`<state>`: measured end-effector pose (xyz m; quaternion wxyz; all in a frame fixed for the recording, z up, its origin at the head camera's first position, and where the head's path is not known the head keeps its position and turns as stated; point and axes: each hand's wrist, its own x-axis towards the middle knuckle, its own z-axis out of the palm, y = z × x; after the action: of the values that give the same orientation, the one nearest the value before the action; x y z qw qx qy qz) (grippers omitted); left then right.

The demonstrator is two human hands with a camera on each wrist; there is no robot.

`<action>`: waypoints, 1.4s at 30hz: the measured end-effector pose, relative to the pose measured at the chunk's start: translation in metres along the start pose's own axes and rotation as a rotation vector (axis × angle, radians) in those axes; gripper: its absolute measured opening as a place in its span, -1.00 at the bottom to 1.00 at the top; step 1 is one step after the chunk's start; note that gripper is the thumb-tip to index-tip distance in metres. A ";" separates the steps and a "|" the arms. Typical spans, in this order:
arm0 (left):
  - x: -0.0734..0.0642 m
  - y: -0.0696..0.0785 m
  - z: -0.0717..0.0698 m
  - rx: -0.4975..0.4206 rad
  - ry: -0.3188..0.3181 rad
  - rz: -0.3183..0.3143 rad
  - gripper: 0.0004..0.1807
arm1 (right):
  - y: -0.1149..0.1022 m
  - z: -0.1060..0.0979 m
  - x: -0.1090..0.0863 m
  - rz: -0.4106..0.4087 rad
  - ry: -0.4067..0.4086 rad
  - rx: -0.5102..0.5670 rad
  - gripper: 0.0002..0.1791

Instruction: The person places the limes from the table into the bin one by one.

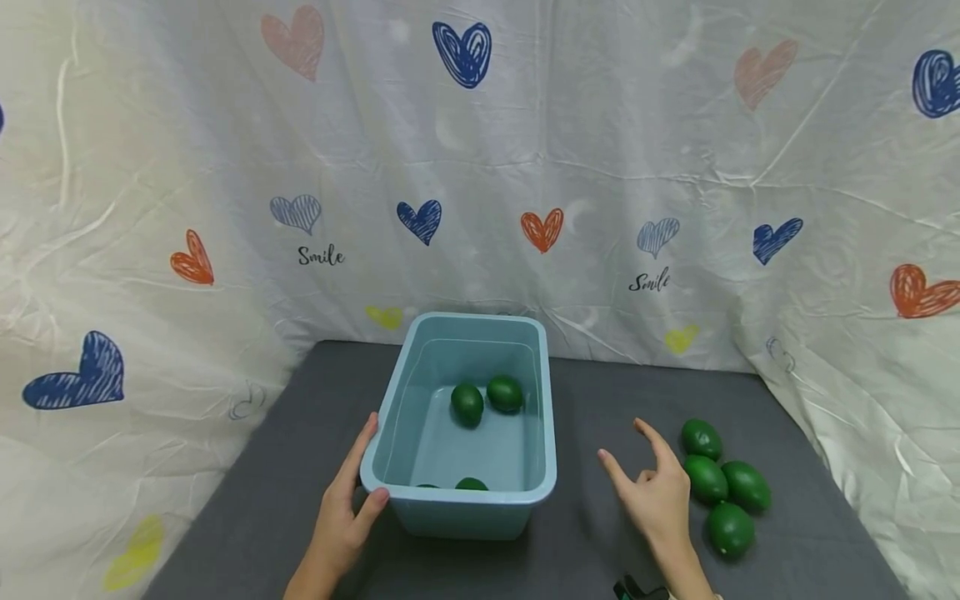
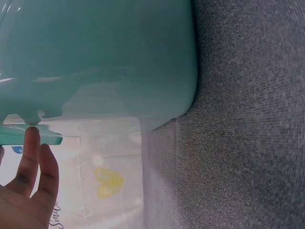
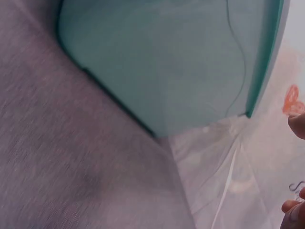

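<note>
A light blue plastic bin [image 1: 546,417] stands on the dark cloth. My left hand [image 1: 341,517] holds its near left corner, thumb at the front rim and fingers along the left side; the left wrist view shows fingertips touching beneath the rim. Two limes [image 1: 505,393] lie toward the bin's far end, and another lime [image 1: 471,483] is partly hidden behind the near wall. Between the bin and a cluster of dark green limes [image 1: 746,486], my right hand [image 1: 656,504] hovers with thumb and index finger spread, holding nothing. In the right wrist view only fingertips [image 3: 298,125] show at the edge.
A dark grey cloth [image 1: 600,400] covers the table. White curtains [image 1: 480,150] printed with hearts hang behind and at both sides. A small black object [image 1: 637,590] sits by my right wrist at the bottom edge.
</note>
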<state>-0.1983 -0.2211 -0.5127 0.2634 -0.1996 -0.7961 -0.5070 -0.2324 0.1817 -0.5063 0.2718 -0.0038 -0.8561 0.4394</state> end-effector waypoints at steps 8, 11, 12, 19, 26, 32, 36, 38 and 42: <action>-0.002 0.001 0.001 -0.003 0.012 -0.032 -0.06 | 0.016 -0.009 -0.011 0.044 0.015 -0.073 -0.23; -0.002 0.003 0.001 0.000 0.014 -0.032 -0.06 | 0.022 -0.014 -0.015 0.073 0.014 -0.101 -0.21; -0.002 0.003 0.001 0.000 0.012 -0.033 -0.07 | 0.024 -0.016 -0.015 0.080 0.017 -0.111 -0.21; -0.002 0.000 0.000 0.009 -0.015 -0.053 -0.07 | 0.041 -0.032 -0.019 0.131 0.052 -0.191 -0.18; -0.001 0.000 -0.001 0.018 -0.025 -0.081 -0.03 | 0.055 -0.050 -0.026 0.244 0.117 -0.246 -0.18; -0.001 -0.001 -0.001 0.006 -0.018 -0.065 -0.03 | 0.064 -0.062 -0.033 0.337 0.173 -0.265 -0.15; -0.001 -0.002 -0.001 0.004 -0.016 -0.045 -0.07 | 0.067 -0.069 -0.037 0.392 0.175 -0.263 -0.10; -0.001 -0.003 -0.001 0.005 -0.018 -0.043 -0.08 | 0.069 -0.072 -0.038 0.417 0.162 -0.272 -0.08; -0.001 -0.002 -0.001 0.002 -0.019 -0.058 -0.07 | 0.074 -0.077 -0.041 0.476 0.119 -0.294 -0.04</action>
<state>-0.1983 -0.2228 -0.5148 0.2410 -0.1809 -0.8046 -0.5116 -0.1782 0.2746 -0.5449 0.2074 -0.2699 -0.8682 0.3611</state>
